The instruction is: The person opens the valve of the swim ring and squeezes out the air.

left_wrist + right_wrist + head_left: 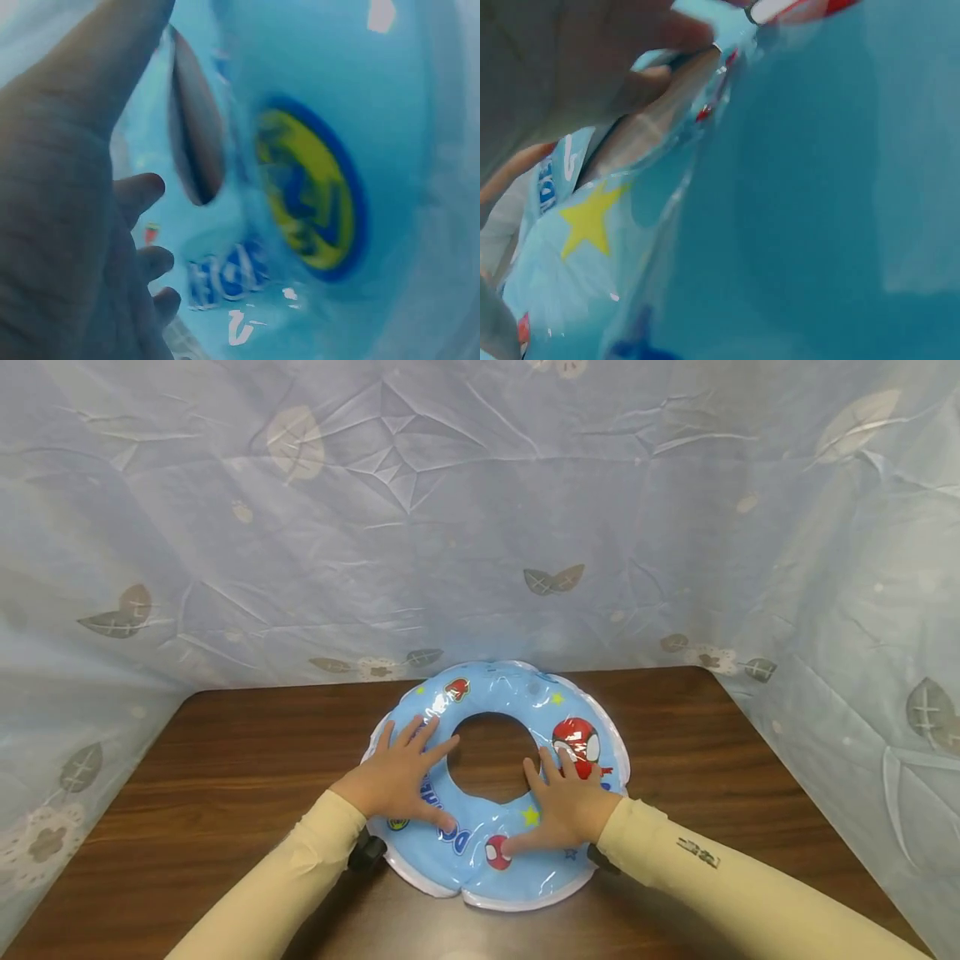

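Blue swim ring [495, 823] on worktop [262, 760], by middle of far edge. Left hand [397, 777], right hand [566, 806] rest on it, fingers spread; grip wide, grasping nothing. Risk: uneven push could skid glossy ring into curtain [465, 552].

Inflatable ring [367, 82] cut off in wrist views, yellow emblem [309, 193] blurred, sleeve print [698, 852] too small to read

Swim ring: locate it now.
In the head view, the swim ring lies centrally on the brown table, its far edge by the curtain, with the left hand over its left side and the right hand over its right.
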Available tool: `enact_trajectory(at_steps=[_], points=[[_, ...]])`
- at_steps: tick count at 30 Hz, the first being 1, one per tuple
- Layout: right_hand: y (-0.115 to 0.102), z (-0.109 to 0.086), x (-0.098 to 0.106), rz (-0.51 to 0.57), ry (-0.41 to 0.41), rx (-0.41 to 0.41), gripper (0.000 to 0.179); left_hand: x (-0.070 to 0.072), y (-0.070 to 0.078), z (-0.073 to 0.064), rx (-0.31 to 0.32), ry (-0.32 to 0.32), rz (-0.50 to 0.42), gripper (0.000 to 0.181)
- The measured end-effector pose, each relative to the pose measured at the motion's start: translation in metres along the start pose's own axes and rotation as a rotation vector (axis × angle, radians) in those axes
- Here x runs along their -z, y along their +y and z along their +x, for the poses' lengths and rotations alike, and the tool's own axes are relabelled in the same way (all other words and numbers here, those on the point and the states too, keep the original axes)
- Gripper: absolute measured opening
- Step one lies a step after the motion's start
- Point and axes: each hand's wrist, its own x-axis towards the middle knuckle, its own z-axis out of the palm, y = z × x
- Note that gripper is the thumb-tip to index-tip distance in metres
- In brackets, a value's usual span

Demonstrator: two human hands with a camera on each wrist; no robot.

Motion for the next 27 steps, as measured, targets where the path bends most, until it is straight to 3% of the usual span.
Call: enact_trajectory(at_steps=[5,10,15,21,27], points=[[0.01,0.013,-0.024,-0.039,0.017,-0.069,0.136,-0.009,-0.007,0.007,0.033,-0.05,-0.017,0.12],[0.017,0.024,-0.041,-0.034,0.03,-0.081,0.14,-0.013,-0.006,0.009,0.051,-0.078,-0.019,0.121],[0.016,0.023,-0.035,-0.027,-0.024,-0.08,0.139,-0.014,-0.004,0.009,0.067,-0.101,-0.011,0.121],[0.011,0.009,-0.013,0.012,-0.099,-0.045,0.132,-0.017,-0.001,0.007,0.082,-0.138,-0.04,0.125],[0.02,0.009,-0.014,0.028,-0.091,-0.002,0.135,-0.023,0.003,0.004,0.092,-0.176,-0.048,0.127]])
